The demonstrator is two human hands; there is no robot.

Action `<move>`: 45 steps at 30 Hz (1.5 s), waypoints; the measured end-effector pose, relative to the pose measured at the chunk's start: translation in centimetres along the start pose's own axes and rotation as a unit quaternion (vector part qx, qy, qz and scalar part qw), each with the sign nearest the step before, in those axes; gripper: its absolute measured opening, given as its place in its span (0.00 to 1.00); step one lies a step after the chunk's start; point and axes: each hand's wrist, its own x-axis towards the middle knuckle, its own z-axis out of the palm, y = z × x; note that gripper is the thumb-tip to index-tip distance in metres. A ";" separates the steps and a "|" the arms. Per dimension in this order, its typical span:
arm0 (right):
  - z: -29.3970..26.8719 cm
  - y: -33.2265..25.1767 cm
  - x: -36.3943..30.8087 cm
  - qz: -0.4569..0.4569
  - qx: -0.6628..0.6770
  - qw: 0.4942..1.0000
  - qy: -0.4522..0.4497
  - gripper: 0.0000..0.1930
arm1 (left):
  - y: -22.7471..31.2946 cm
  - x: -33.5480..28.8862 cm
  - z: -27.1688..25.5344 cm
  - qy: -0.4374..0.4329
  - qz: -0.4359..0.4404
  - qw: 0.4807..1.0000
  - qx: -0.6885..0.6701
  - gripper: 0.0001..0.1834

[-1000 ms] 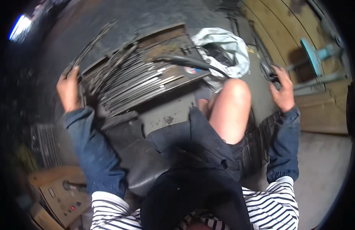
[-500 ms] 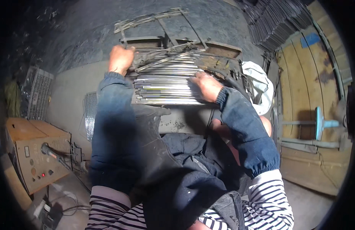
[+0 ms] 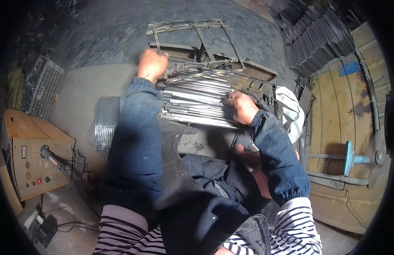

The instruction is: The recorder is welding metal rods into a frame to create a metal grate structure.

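And here's the key line: the metal rods (image 3: 199, 101) run left to right across the body, stacked between the two hands. The right hand (image 3: 243, 106) is nearer, right at their right ends, fingers curled down; whether it grips any, I can't tell. Up beyond their left ends, the left hand (image 3: 153, 64) is a closed fist on the metal frame (image 3: 188, 26), whose near bars cross the rods' far side.

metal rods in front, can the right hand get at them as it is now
Yes, it seems so: the right hand is at the right end of the metal rods, with nothing visible over the near ones; the metal frame extends across the far side.
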 end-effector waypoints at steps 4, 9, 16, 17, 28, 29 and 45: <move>-0.8 -0.5 -0.3 0.025 -0.014 0.999 -0.018 0.25 | -0.6 -0.5 0.1 0.004 0.016 0.999 -0.028 0.24; -5.3 -0.9 -0.6 0.033 0.031 0.995 0.085 0.36 | -2.1 0.3 1.2 0.014 0.006 0.998 -0.058 0.23; -11.5 5.7 6.0 0.083 -0.052 0.984 0.151 0.18 | -2.4 0.7 2.0 0.017 0.011 0.997 -0.071 0.14; -11.1 7.7 6.9 0.086 -0.065 0.982 0.156 0.15 | -2.3 0.9 2.2 0.017 0.014 0.997 -0.073 0.14; -9.6 8.4 9.1 0.161 -0.055 0.977 0.125 0.16 | -0.7 -0.2 0.7 0.025 -0.007 0.997 -0.076 0.17; -9.3 8.8 8.8 0.159 -0.043 0.977 0.133 0.14 | -0.4 -0.5 0.5 0.027 -0.009 0.998 -0.053 0.17; -6.1 -1.1 7.9 -0.009 0.025 0.996 0.086 0.13 | -1.2 -0.2 0.1 0.041 -0.007 0.999 -0.026 0.20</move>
